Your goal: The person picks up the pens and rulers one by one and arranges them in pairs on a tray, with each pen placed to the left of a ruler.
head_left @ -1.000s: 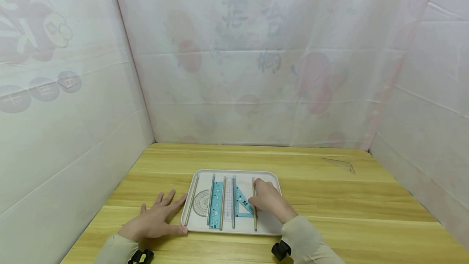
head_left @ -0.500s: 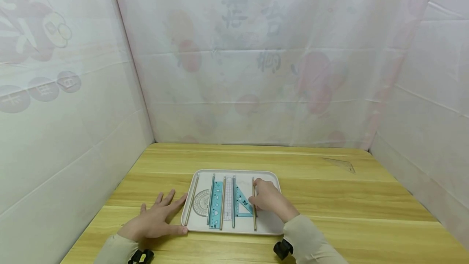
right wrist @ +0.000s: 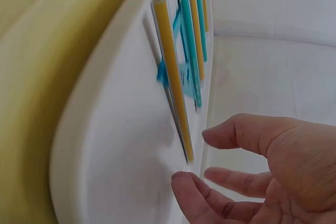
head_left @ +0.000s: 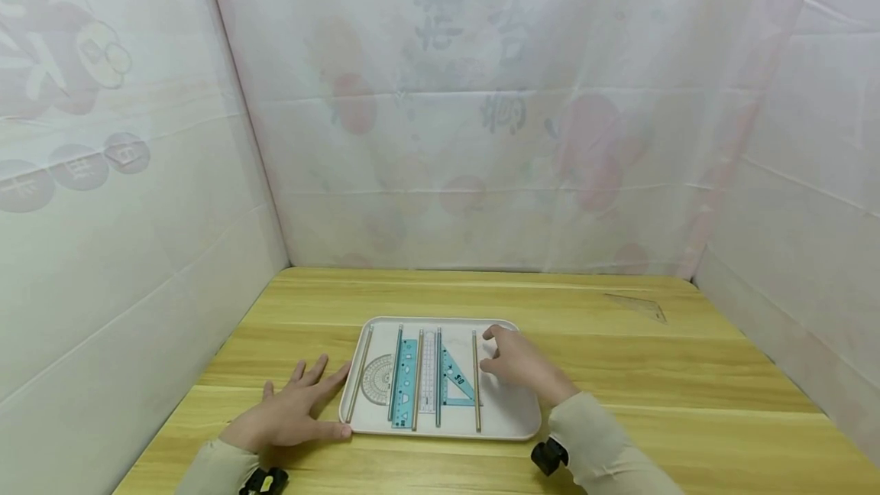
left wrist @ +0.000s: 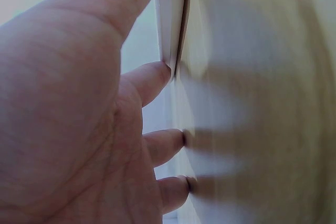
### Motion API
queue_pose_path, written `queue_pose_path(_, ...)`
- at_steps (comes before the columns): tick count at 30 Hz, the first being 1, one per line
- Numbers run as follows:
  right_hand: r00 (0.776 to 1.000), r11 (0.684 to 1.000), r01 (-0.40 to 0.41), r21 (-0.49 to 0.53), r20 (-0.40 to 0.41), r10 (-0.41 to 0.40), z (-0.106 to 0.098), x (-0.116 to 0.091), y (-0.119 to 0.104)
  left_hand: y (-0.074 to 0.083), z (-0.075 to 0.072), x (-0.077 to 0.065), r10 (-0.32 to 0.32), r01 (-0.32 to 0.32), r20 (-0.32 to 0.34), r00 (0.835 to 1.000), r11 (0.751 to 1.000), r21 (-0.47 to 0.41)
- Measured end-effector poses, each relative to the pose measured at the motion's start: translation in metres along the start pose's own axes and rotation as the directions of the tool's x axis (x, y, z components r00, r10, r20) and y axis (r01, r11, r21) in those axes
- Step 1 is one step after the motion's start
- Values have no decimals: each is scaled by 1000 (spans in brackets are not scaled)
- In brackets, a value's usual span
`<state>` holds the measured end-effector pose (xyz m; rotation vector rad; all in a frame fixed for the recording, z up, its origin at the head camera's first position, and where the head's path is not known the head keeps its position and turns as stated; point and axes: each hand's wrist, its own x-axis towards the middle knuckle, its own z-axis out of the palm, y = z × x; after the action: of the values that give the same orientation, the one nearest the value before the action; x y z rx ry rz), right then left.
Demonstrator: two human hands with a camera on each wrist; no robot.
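Note:
A white tray (head_left: 512,422) lies on the table, with several pencils and measuring tools on it. My left hand (head_left: 289,412) rests spread at the tray's left side, thumb and forefinger at the rim. In the left wrist view, fingertips (left wrist: 176,142) meet the tabletop beside the tray edge. My right hand (head_left: 522,363) hovers over the tray's right part, thumb and fingers apart, holding nothing. Just left of it lies the rightmost yellow pencil (head_left: 477,384), crossing the corner of a teal set square (head_left: 457,384). In the right wrist view the pencil (right wrist: 172,77) lies beyond the parted fingertips.
Further left on the tray are a clear ruler (head_left: 428,373), a teal ruler (head_left: 406,384), a clear protractor (head_left: 377,380) and more yellow and teal pencils. A clear set square (head_left: 639,307) lies on the wooden table (head_left: 619,373) at the back right. Fabric walls enclose the table.
My right hand has let go of the rightmost yellow pencil and moved a little right, away from it. The pencil stays in place; my left hand has not moved.

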<state>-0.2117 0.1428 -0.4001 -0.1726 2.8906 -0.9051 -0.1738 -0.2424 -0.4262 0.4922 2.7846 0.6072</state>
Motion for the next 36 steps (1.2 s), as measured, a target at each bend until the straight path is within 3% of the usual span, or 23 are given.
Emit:
queue_pose_path(7,999,999,21,-50,-23,-22,-20,4,16,-2,0,-2,0,0,-3,1000,1000,4)
queue_pose_path(14,999,998,21,-64,-29,-23,-47,8,49,-2,0,-6,-1,1,-1,1000,1000,-4)
queue_pose_path(28,999,972,28,-232,-26,-35,-109,13,147,-5,0,-10,-1,1,3,1000,1000,-4)
queue_pose_path(36,998,941,-49,-336,-58,32,-136,7,205,-4,1,-15,4,-4,5,1000,1000,-1)
